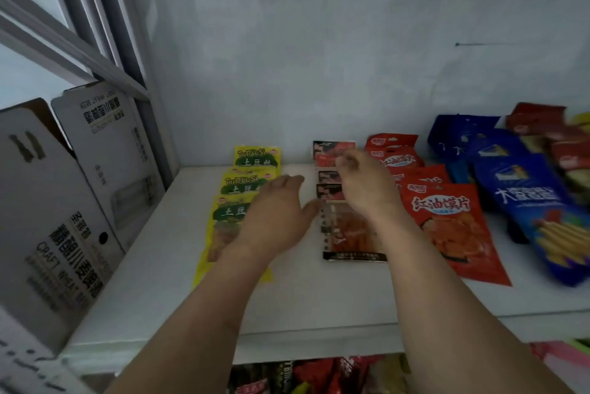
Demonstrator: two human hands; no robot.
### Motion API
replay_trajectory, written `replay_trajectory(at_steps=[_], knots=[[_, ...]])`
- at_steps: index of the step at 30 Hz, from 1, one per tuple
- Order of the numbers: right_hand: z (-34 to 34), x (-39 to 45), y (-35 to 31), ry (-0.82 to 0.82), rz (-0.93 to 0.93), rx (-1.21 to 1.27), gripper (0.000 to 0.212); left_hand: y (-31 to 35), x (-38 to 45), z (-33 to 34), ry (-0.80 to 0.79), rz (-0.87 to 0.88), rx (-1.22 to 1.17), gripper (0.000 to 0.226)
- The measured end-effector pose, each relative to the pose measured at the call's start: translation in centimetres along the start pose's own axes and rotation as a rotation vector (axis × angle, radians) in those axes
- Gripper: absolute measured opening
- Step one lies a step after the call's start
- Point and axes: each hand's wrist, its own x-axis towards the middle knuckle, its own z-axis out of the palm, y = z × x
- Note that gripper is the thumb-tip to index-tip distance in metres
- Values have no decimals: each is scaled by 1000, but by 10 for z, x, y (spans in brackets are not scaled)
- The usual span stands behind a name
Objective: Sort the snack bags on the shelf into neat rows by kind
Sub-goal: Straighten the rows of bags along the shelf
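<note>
Shelf sort mid-way: both hands over the two left rows.

Yellow bags (245, 199), black-and-red bags (346, 231) and red bags (447, 221) lie overlapped front to back on the shelf (159, 282), probably so each label shows; blue bags (523, 202) sit looser, right. Left hand (274, 218) rests flat on the yellow row, fingers straight. Right hand (364, 183) reaches over the black-and-red row, fingers curled; whether it grips anything I cannot tell.

Glossy plastic-film snack bags — yellow bags (245, 183), black-and-red bags (348, 234), red bags (447, 218), blue bags (523, 202) — lie on a smooth, matt white shelf (178, 266). Left of both hands, matt printed cardboard boxes (57, 202); behind, a smooth pale wall (319, 58).
</note>
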Motion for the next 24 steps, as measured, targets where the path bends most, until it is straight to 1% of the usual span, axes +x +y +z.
replay_trajectory(at_steps=[2, 6, 9, 11, 13, 16, 19, 20, 21, 23, 24], knots=[[-12, -3, 16, -23, 26, 5, 38, 25, -16, 16, -36, 27, -54, 72], [-17, -4, 37, -121, 80, 97, 22, 49, -30, 51, -110, -15, -45, 93], [-8, 7, 55, -174, 120, 172, 44, 54, -34, 65, -156, -55, -3, 103], [-4, 14, 62, -199, 179, 247, 53, 57, -33, 69, -141, -55, 0, 102], [-4, 14, 63, -214, 225, 304, 52, 56, -30, 73, -118, -42, -8, 97], [-2, 17, 65, -220, 244, 316, 55, 53, -27, 76, -107, -34, -8, 92], [-3, 25, 64, -227, 235, 338, 56, 50, -23, 76, -109, -43, -18, 95], [-4, 29, 63, -225, 231, 347, 52, 50, -20, 75, -111, -49, -13, 98], [-4, 32, 60, -230, 236, 357, 44, 50, -18, 75, -119, -54, -8, 101], [-3, 41, 54, -229, 242, 342, 11, 48, -11, 75, -139, -56, 6, 105], [-2, 45, 52, -238, 243, 332, 8, 47, -9, 75, -146, -53, 17, 107]])
